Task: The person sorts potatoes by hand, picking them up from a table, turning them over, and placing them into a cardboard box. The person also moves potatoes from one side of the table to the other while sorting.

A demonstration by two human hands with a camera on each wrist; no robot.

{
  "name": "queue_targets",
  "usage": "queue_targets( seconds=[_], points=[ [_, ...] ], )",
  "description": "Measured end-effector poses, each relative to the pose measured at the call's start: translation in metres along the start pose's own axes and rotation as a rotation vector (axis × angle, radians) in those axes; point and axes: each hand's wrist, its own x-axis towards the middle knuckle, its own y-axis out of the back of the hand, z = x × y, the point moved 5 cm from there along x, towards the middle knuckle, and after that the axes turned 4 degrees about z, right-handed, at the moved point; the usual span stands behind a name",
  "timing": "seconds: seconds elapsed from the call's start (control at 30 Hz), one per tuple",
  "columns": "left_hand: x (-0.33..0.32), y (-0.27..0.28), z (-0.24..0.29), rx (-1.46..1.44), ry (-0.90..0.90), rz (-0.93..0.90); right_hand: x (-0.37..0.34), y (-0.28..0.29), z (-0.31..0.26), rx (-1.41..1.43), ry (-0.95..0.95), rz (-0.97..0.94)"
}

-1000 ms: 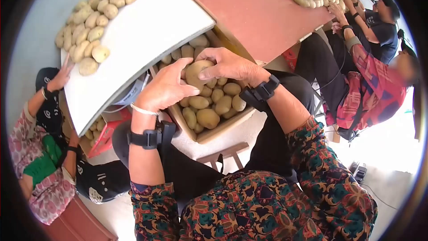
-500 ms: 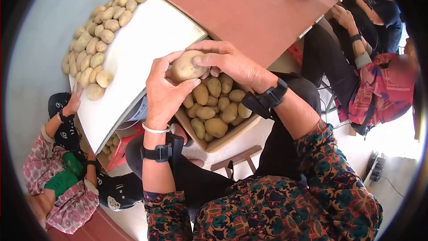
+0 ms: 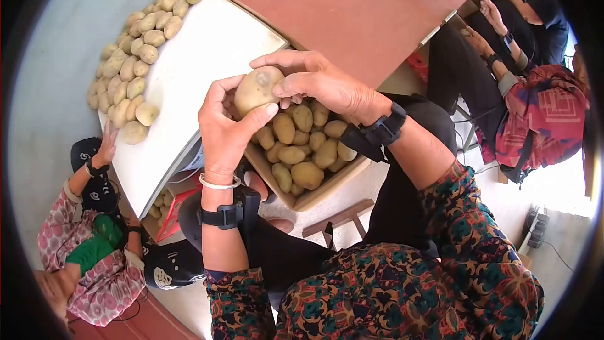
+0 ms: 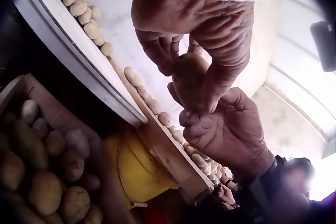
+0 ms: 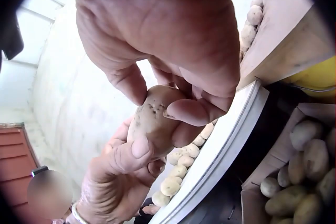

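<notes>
A large pale potato [image 3: 257,93] is held up between both hands, above a cardboard box [image 3: 301,203] of loose potatoes. My left hand [image 3: 226,123] grips it from the near left side, thumb along its lower face. From the right, my right hand [image 3: 321,85] pinches it with thumb and fingers. A greyish patch marks its upper face in the head view. In the right wrist view the potato [image 5: 156,116] shows a cluster of small dark pits between the fingers.
Potatoes [image 3: 129,66] line the left edge of a white tabletop [image 3: 207,38]. On the red-brown tabletop [image 3: 327,19] lie more potatoes toward the back. A person in a pink patterned top [image 3: 94,277] sits left; others sit right. A yellow bucket [image 4: 131,166] stands beside the box.
The potato has been turned in the hands, so its greyish patch now faces up. Both hands and the potato sit lower over the box's left side than a second ago.
</notes>
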Motion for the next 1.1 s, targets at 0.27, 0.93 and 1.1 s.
queue_targets(
  seconds=[0.27, 0.93, 1.1],
  points=[
    [-0.009, -0.005, -0.019, -0.494, 0.471, -0.192, -0.001, 0.002, 0.005, -0.002, 0.01, 0.046],
    [-0.014, -0.005, -0.028, -0.725, 0.493, -0.153, -0.008, -0.013, 0.004, 0.027, 0.048, 0.083],
    [-0.014, 0.014, -0.044, -0.711, 0.506, 0.049, -0.009, -0.009, 0.016, 0.005, 0.014, 0.128]
  ],
)
